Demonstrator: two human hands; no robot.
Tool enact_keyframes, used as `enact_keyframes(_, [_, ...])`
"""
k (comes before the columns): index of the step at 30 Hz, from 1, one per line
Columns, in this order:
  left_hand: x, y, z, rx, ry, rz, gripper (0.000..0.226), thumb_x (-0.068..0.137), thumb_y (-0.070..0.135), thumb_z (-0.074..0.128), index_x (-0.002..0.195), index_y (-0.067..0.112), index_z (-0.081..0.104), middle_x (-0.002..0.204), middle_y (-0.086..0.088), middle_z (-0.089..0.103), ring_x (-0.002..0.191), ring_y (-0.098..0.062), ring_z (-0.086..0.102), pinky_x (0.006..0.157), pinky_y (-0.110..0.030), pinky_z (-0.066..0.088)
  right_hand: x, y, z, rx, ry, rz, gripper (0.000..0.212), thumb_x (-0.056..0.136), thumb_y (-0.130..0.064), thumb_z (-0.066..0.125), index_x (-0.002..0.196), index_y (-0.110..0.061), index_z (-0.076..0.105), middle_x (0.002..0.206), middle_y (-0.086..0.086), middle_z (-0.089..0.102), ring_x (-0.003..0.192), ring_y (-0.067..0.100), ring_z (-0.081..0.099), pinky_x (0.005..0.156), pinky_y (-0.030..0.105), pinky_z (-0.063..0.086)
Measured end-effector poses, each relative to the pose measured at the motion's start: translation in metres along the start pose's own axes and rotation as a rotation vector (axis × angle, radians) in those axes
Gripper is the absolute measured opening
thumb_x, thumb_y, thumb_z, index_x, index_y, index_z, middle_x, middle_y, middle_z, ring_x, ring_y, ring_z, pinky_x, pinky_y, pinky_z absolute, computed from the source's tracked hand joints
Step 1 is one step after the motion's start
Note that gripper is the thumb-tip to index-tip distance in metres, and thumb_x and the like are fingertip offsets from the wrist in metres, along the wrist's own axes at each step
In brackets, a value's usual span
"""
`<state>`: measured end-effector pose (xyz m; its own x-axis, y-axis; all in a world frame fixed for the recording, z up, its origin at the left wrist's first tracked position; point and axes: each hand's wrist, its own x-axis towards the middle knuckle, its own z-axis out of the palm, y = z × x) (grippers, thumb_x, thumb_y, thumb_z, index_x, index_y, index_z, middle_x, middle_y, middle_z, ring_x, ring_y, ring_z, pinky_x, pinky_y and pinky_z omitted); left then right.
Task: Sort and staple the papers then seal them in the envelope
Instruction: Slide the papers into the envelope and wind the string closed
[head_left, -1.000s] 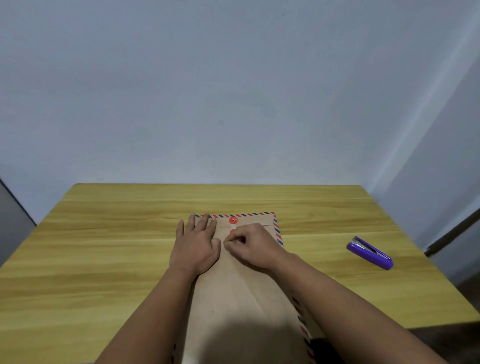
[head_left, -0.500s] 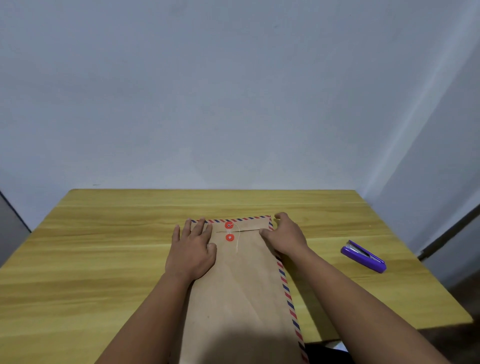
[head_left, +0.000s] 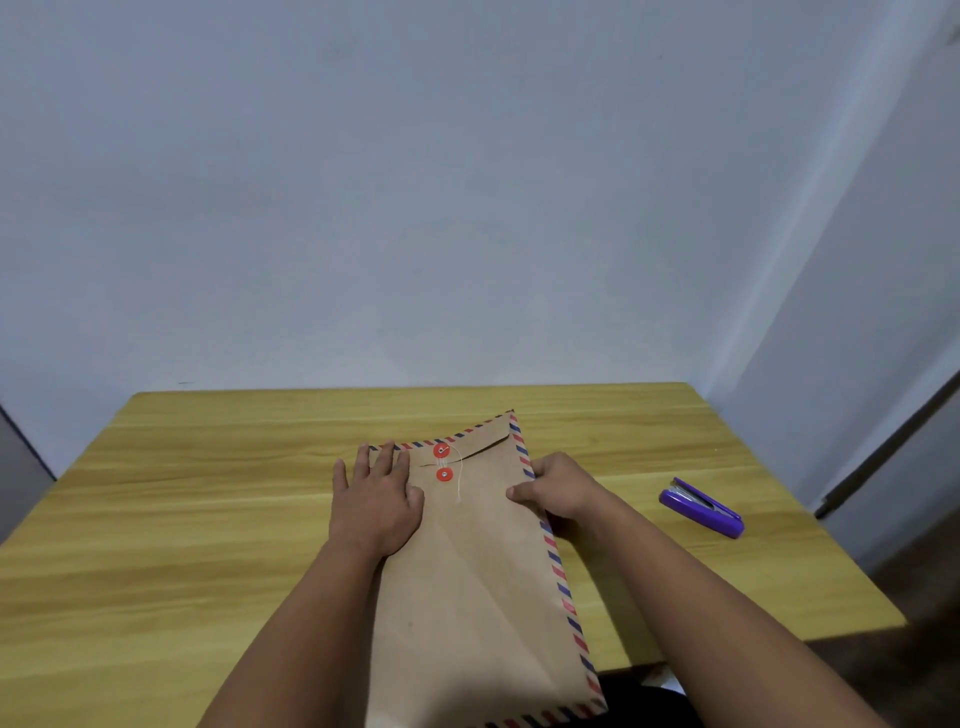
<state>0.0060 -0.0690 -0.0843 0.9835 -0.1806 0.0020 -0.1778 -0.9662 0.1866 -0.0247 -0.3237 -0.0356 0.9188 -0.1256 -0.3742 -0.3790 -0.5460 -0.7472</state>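
Note:
A brown envelope (head_left: 483, 571) with a red-and-blue striped border lies lengthwise on the wooden table (head_left: 208, 519). Its flap is folded down, and white string runs between two red buttons (head_left: 442, 462) near the top. My left hand (head_left: 376, 496) lies flat, fingers spread, on the envelope's upper left corner. My right hand (head_left: 558, 491) grips the envelope's right edge, thumb on top and fingers underneath, and the top right corner is lifted off the table. No papers are visible.
A purple stapler (head_left: 701, 506) lies on the table to the right of my right hand, near the right edge. A pale wall stands behind the table's far edge. The envelope's near end overhangs the front edge.
My right hand left the string at the buttons and moved to the envelope's right edge, gripping it. The top right corner has risen. My left hand stayed pressed down.

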Motion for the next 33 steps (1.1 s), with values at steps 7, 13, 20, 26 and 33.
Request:
enact_keyframes(7, [-0.022,0.039,-0.028,-0.113,-0.01,0.037,0.058,0.098,0.056,0.031,0.136,0.02,0.054,0.155,-0.005,0.046,0.15,-0.027,0.032,0.122,-0.055,0.02,-0.028,-0.031,-0.019,-0.063,0.159,0.048,0.033,0.085,-0.005,0.076,0.06,-0.01,0.056,0.05,0.006,0.056,0.043,0.021,0.053,0.054,0.028,0.043])
enact_keyframes(13, [-0.043,0.084,-0.106,-0.824,-0.251,0.053,0.088,0.084,0.078,0.057,0.151,0.02,0.05,0.158,-0.003,0.047,0.138,-0.023,0.05,0.11,-0.036,0.037,-0.056,-0.108,-0.049,0.039,0.383,-0.044,0.012,0.085,-0.005,0.056,0.073,-0.006,0.058,0.079,0.015,0.065,0.082,0.038,0.073,0.066,0.042,0.063])
enact_keyframes(20, [-0.072,0.115,-0.193,-1.104,-0.336,0.086,0.038,0.094,0.026,0.061,0.13,0.037,0.06,0.122,-0.007,0.065,0.098,-0.026,0.061,0.08,-0.043,0.057,-0.101,-0.185,-0.059,0.184,0.334,-0.202,0.023,0.093,-0.019,0.058,0.096,0.001,0.068,0.091,0.023,0.077,0.074,0.038,0.078,0.072,0.052,0.066])
enact_keyframes(26, [-0.09,0.097,-0.225,-1.07,-0.016,0.029,0.036,0.094,-0.004,0.038,0.11,0.016,0.064,0.098,-0.006,0.071,0.08,-0.02,0.065,0.054,-0.026,0.05,-0.138,-0.186,-0.06,0.317,0.246,-0.313,0.048,0.096,-0.039,0.067,0.122,0.001,0.067,0.093,0.007,0.068,0.079,0.027,0.064,0.068,0.034,0.056])
enact_keyframes(33, [-0.092,0.053,-0.23,-1.208,0.114,-0.01,0.024,0.099,0.006,0.054,0.118,0.017,0.065,0.1,-0.005,0.073,0.083,-0.023,0.07,0.067,-0.031,0.054,-0.127,-0.117,-0.068,0.304,0.326,-0.185,0.093,0.093,-0.049,0.07,0.163,-0.009,0.022,0.16,0.008,0.041,0.144,0.033,0.044,0.1,0.042,0.042])
